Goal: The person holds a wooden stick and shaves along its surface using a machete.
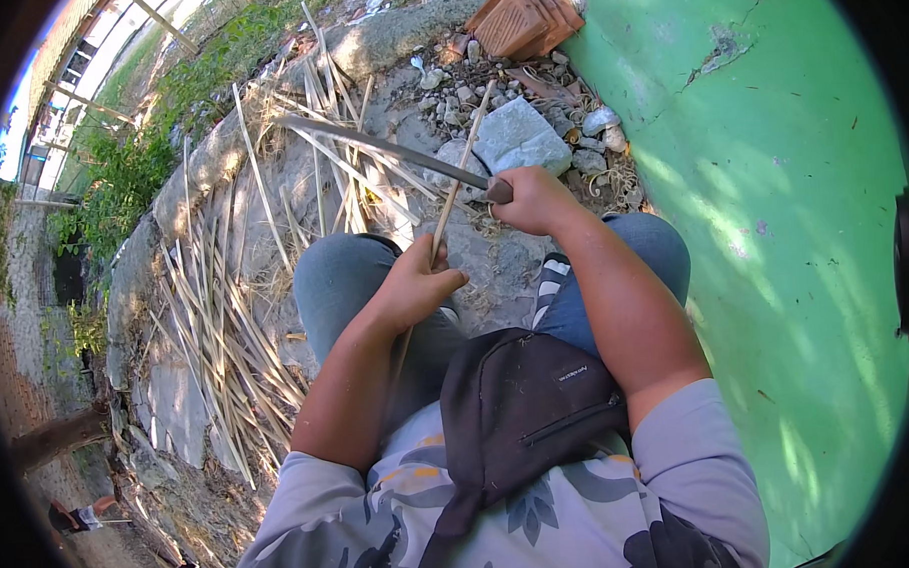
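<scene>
hands: left point(419, 283) grips thin bamboo strip point(461, 169), right point(534, 199) long dull blade point(380, 146).

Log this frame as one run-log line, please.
left hand: grips thin bamboo strip | right hand: holds long knife, blade across strip | ground: loose bamboo strips

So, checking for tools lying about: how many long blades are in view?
1. The long blade is gripped at its handle by the right hand, crossing the bamboo strip held in the left hand. Others could lie hidden under the strip pile.
</scene>
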